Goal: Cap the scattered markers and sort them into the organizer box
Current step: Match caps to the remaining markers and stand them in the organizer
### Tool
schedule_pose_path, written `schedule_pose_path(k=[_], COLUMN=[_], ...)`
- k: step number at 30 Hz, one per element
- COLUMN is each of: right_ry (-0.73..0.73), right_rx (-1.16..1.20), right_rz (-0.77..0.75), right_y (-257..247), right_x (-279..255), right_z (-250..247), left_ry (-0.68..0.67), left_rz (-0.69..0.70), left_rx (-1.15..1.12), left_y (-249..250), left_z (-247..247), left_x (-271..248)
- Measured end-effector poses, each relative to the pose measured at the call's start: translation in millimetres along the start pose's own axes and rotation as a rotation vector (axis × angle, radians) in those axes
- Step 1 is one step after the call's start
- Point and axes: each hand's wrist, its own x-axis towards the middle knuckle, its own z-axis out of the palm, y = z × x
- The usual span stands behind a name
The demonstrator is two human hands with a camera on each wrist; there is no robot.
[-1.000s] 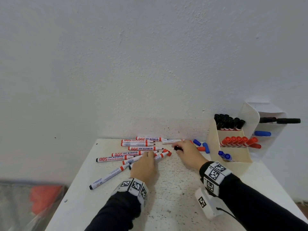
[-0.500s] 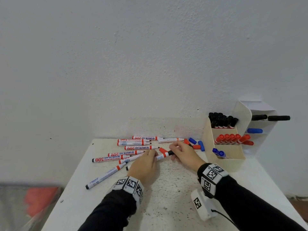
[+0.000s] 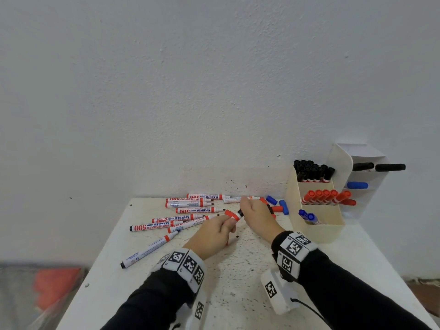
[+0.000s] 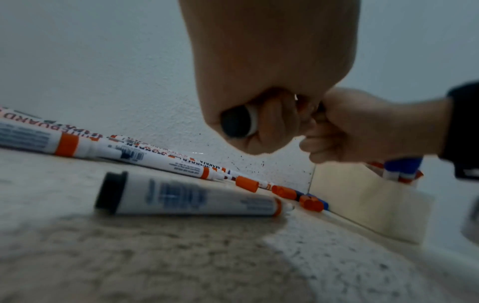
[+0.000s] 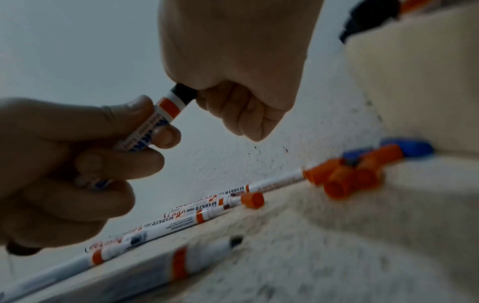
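My left hand (image 3: 212, 234) grips the barrel of a white marker (image 3: 233, 217) with an orange band, lifted just above the table. My right hand (image 3: 256, 216) pinches a black cap (image 3: 240, 213) that sits on the marker's tip. In the right wrist view the black cap (image 5: 184, 92) meets the marker (image 5: 155, 116) between my curled fingers. The left wrist view shows the marker's black butt end (image 4: 235, 123) in my fist. Several uncapped markers (image 3: 190, 210) lie on the table to the left. The cream organizer box (image 3: 316, 232) stands at the right with black, red and blue capped markers in separate compartments.
Loose blue caps (image 3: 271, 200) and red caps (image 3: 277, 208) lie between my right hand and the organizer. A white shelf unit (image 3: 364, 160) behind the organizer holds black and blue markers. The wall runs along the table's back; the table's left edge (image 3: 104, 244) drops off.
My right hand carried the black cap from the loose caps to the marker's tip. My left hand picked that marker up off the table, and both hands now meet on it.
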Motion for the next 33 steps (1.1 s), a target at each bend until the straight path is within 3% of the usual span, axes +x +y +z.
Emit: schedule_pose_path(k=[4,7,9,11,16,22,26,33], right_ry=[0.006,0.193,0.303,0.365,0.461,0.505,0.570,0.840], right_rx=[-0.125,-0.214,-0.186,-0.186,-0.166,-0.150,-0.121,-0.195], right_rz=[-0.151,-0.194,-0.190,-0.188,-0.193,-0.228,-0.303,-0.409], right_y=[-13.3,-16.7,-16.0,-13.7,-0.6,6.3,-7.4,-47.1], right_x=[2.0,4.4,4.2,3.6,4.3,-1.0,-5.9,-9.4], right_z=[-9.9,-21.2,-27.5,-30.2,-32.4,-35.3,-46.5,-117.5], left_ry=[0.061,-0.127,-0.201,-0.221,-0.260,-0.151,-0.009,0.080], left_rz=[-0.039,-0.311,-0.381,-0.354,-0.345,-0.317,-0.260,-0.189], left_rx=[-0.114,0.240,0.505,0.599,0.549,0.582,0.562,0.480], left_y=[3.1,3.1,5.9,1.7,0.3,-2.4,-5.5,-10.3], left_z=[3.2,13.6,22.3,26.6,22.3,18.2,18.3,14.8], left_x=[-6.5,-15.3,-24.4,-25.3,-20.7,-10.0,-8.3,0.4])
